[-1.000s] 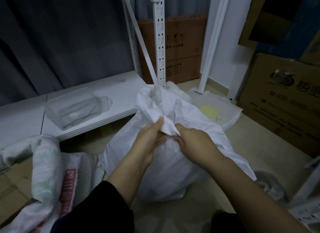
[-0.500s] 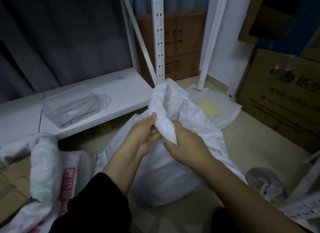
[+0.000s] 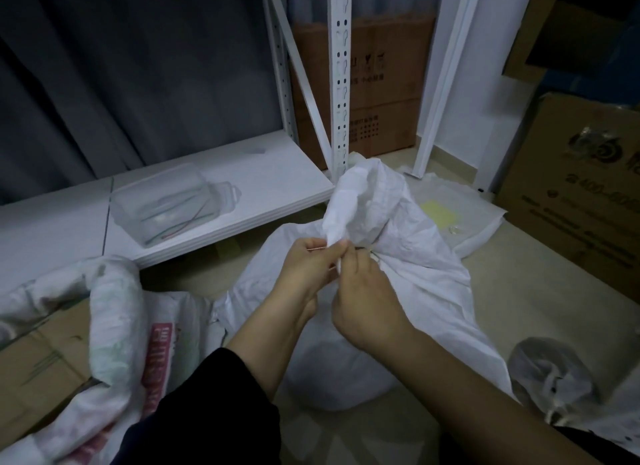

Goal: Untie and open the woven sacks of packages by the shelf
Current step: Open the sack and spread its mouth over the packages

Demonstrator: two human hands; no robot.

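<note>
A full white woven sack [image 3: 408,277] stands on the floor beside the low white shelf [image 3: 214,201]. Its gathered neck [image 3: 360,201] sticks up above my hands. My left hand [image 3: 308,274] pinches a thin tie [image 3: 317,249] at the bunched neck. Right beside it, my right hand [image 3: 363,298] pinches the fabric and tie with curled fingers. The knot itself is mostly hidden by my fingers. A second woven sack [image 3: 114,326] with red print lies open at the lower left, with a cardboard box [image 3: 38,364] inside it.
A clear plastic box [image 3: 166,205] with wires sits on the shelf. The shelf's white upright posts [image 3: 337,84] rise just behind the sack. Cardboard boxes [image 3: 575,191] stand at the right and back. A flat white packet [image 3: 457,215] and a crumpled plastic bag [image 3: 550,378] lie on the floor.
Both hands have shifted up to the base of the sack's neck and now pinch a thin tie there. The neck flap stands higher above my fingers.
</note>
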